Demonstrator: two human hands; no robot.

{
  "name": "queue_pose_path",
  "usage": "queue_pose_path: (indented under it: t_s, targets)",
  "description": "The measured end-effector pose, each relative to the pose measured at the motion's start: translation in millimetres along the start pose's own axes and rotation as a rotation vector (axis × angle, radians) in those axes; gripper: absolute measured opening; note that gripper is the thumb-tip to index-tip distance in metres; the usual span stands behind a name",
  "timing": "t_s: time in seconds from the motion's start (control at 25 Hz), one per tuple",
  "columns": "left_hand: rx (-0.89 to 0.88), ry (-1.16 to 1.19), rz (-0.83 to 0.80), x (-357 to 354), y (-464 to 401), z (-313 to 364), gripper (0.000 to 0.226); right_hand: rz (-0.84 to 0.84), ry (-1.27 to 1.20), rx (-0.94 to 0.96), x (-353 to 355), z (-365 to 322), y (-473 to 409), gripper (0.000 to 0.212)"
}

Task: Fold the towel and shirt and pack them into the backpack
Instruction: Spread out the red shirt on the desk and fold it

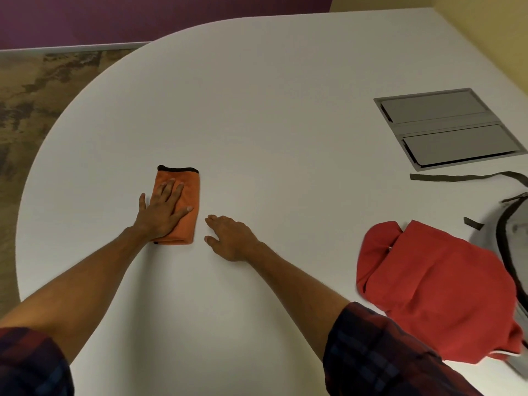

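Observation:
An orange towel (pixel 187 192) with a black hem lies folded into a small rectangle on the white table (pixel 271 95), left of centre. My left hand (pixel 161 208) rests flat on it, fingers spread. Just right of the towel, my right hand (pixel 230 238) hovers low over the bare tabletop, fingers apart, holding nothing. A red shirt (pixel 437 287) lies loosely bunched at the right. Beside and partly under it, a grey backpack (pixel 514 232) with dark trim is cut off by the right edge.
A grey metal cable hatch (pixel 448 128) is set flush into the table at the far right. A dark backpack strap (pixel 457 177) trails across the table below it. The rounded table edge curves along the left, with patterned carpet (pixel 43 95) beyond.

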State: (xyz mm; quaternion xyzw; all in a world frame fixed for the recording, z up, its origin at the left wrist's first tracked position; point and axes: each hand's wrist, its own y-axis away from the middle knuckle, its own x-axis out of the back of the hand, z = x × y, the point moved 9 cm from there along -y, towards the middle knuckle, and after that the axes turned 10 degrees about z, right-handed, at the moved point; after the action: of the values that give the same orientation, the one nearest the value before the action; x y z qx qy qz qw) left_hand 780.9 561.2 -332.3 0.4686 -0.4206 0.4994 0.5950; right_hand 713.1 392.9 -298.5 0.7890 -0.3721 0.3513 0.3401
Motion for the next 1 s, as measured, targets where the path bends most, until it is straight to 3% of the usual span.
queue_pose_path:
  t_s: [0.2, 0.4, 0.52, 0.6, 0.72, 0.84, 0.92, 1.0]
  targets:
    - [0.013, -0.023, 0.020, 5, 1, 4, 0.070, 0.079, -0.071, -0.055, 22, 17, 16, 0.058]
    - [-0.058, -0.023, 0.258, 30, 17, 52, 0.067, 0.357, -0.190, -0.194, 73, 58, 74, 0.044]
    - [-0.094, 0.082, 0.291, 24, 33, 97, 0.063, 0.527, -0.088, -0.386, 109, 113, 131, 0.033]
    - [-0.151, 0.108, 0.312, 18, 46, 130, 0.064, 0.592, 0.123, -0.563, 131, 158, 179, 0.037]
    - [-0.223, 0.141, 0.313, 7, 66, 180, 0.063, 0.466, 0.501, -0.821, 136, 209, 246, 0.061]
    - [-0.267, 0.176, 0.251, -5, 85, 229, 0.065, 0.315, 0.523, -0.914, 108, 232, 285, 0.089]
    - [-0.271, 0.210, 0.201, -11, 98, 258, 0.065, 0.367, 0.471, -0.884, 97, 238, 293, 0.083]
    - [-0.277, 0.246, 0.155, -15, 110, 286, 0.069, 0.480, 0.421, -0.810, 97, 236, 293, 0.054]
